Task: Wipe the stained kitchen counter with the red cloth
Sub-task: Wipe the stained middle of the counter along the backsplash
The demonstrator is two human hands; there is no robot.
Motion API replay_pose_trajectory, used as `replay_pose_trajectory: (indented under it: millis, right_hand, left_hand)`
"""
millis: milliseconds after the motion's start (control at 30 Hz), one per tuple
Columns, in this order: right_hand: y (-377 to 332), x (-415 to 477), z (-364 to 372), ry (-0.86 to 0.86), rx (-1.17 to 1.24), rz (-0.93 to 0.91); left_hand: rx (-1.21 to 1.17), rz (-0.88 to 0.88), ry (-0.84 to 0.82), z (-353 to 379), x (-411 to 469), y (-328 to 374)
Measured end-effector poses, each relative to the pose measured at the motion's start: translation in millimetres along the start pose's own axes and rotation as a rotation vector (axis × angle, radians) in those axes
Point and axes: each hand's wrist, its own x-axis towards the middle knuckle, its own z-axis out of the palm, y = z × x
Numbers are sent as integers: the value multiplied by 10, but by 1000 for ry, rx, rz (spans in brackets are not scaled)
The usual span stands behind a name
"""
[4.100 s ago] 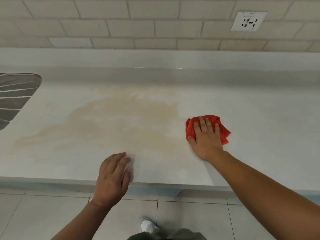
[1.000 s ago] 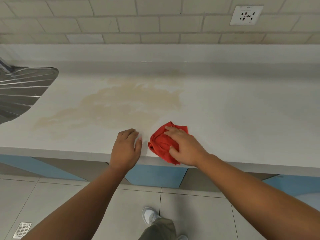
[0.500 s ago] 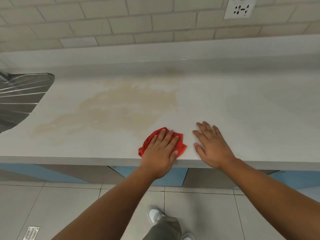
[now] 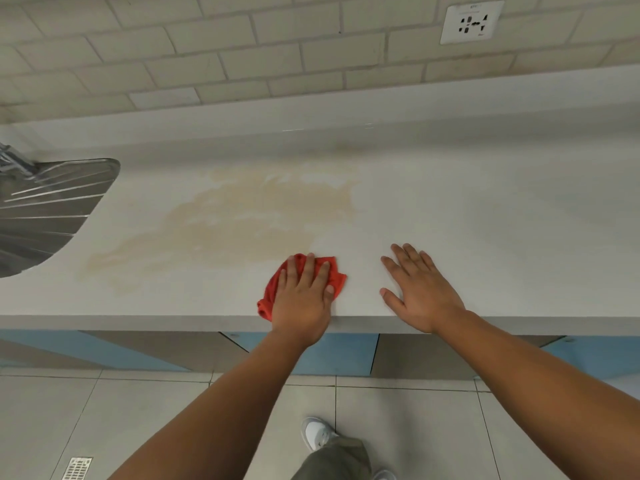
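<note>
Red cloth (image 4: 272, 294) lies bunched at the near edge of the desk (image 4: 502, 220), a little left of the middle; its near left corner reaches the very lip. The left hand (image 4: 304, 299) rests flat on top of it, palm down; its fingers (image 4: 309, 268) are straight and slightly spread, pressing the cloth onto the surface, with the thumb lying along the cloth's right side. Red fabric shows to the left of the hand, beyond the fingertips and at the right.

A pale tan stain (image 4: 249, 216) spreads over the desk from the far middle toward the near left; the cloth sits just beside its near right fringe, and whether the two overlap I cannot tell.

The right hand (image 4: 420, 296) lies flat on bare desk to the right of the cloth, apart from it; its fingers (image 4: 410, 258) are straight and fanned, holding nothing, and the wrist crosses the near edge.

At the far left a ribbed steel drainboard (image 4: 45, 209) is set into the desk; behind it all rises a wall (image 4: 242, 46) of pale brick-laid tiles, with a white socket (image 4: 471, 22) at the upper right. Below the near edge run blue and grey cabinets (image 4: 336, 351); the tiled floor (image 4: 415, 427) shows a white shoe (image 4: 317, 433), a grey-green trouser leg (image 4: 332, 459) and a small drain (image 4: 78, 467) at the near left.
</note>
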Motion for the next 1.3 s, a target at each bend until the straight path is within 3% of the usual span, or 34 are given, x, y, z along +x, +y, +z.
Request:
replay_pose_trajectory:
  millis: [133,200,300,400,533,700,833,967,1100,1300]
  right_hand:
    - [-7,-13,-5,3,-3,0]
    - [-2,-16,-9,5,5,-2]
    - [0,-12,-5,1,12,-6]
    - [10,-10,15,10,18,-3]
    - [4,2,25,16,23,0]
    - [-10,-5,4,17,28,5]
    - [-15,-10,-9,20,38,6]
    - [-17,-5,3,20,42,-4]
    - [-3,17,-21,31,115,-14]
    - [194,148,-139,190,430,49]
  left_hand:
    - [8,241,-44,29,-220,-78]
    - [-16,276,-25,10,-314,-371]
    - [-24,155,29,-104,-325,-912]
    - [-38,-28,-63,-230,-105,-1147]
    - [-3,-116,-65,-208,122,-695]
    - [-16,180,-92,-69,-20,-32]
    - [-43,359,-95,-40,-162,-342]
    - [-69,164,-76,-125,-8,-666]
    - [-29,31,-81,-131,236,-286]
    - [33,377,-103,2,387,473]
